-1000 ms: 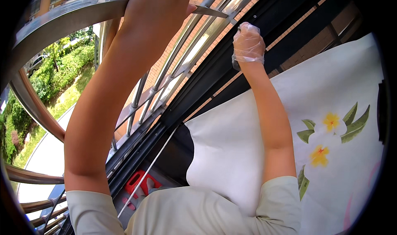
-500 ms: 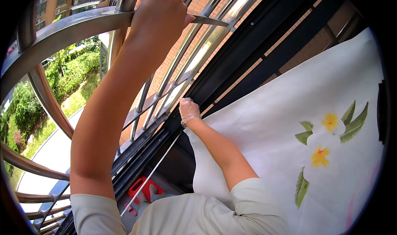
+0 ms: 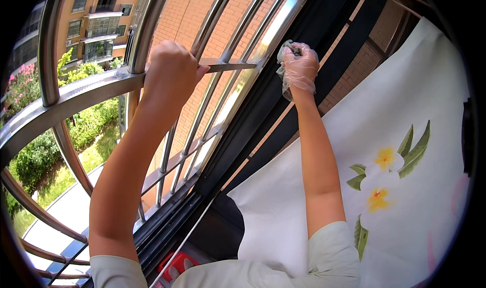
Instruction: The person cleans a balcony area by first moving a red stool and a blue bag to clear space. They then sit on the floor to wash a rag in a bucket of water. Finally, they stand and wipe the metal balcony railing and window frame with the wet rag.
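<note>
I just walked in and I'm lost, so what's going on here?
A person's bare left hand grips a curved silver metal rail. Their right hand, in a clear plastic glove, holds a crumpled, greyish, cloth-like wad at a long, straight black frame. A white sheet printed with yellow-centred flowers and green leaves spreads out to the right.

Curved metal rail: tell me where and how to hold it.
Grip the metal rail between two uprights, where the left hand holds it, probably best from the near side: it looks slim enough to wrap and the uprights stand apart.
</note>
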A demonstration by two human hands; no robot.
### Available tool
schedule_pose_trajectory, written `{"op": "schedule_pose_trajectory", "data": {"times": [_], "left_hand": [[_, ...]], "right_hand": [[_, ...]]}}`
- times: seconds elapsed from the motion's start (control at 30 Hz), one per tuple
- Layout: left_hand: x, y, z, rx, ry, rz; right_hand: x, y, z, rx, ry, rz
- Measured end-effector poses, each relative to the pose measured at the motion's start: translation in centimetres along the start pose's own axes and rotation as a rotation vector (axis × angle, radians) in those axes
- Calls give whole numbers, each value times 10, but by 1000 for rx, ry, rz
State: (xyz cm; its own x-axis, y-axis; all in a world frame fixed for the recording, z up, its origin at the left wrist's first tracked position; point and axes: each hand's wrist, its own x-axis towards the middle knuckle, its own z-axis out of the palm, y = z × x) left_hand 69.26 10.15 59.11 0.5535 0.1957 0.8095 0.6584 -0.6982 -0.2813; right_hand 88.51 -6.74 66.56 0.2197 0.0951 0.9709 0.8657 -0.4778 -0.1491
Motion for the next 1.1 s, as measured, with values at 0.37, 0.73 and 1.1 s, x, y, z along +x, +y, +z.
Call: {"op": "schedule_pose_trajectory", "data": {"times": [0.37,0.73,1.1], "left_hand": [[-6,-7,-14,-5,-43,-44],[-4,-8,-2,-210,143,40],[-167,94,-22,-1423,-101,191]], "right_hand": [[-22,-4,34,-687,-171,-228],[-134,-14,-6,653,-1120,744],[-250,-24,-47,1239,-1286,1680]]}}
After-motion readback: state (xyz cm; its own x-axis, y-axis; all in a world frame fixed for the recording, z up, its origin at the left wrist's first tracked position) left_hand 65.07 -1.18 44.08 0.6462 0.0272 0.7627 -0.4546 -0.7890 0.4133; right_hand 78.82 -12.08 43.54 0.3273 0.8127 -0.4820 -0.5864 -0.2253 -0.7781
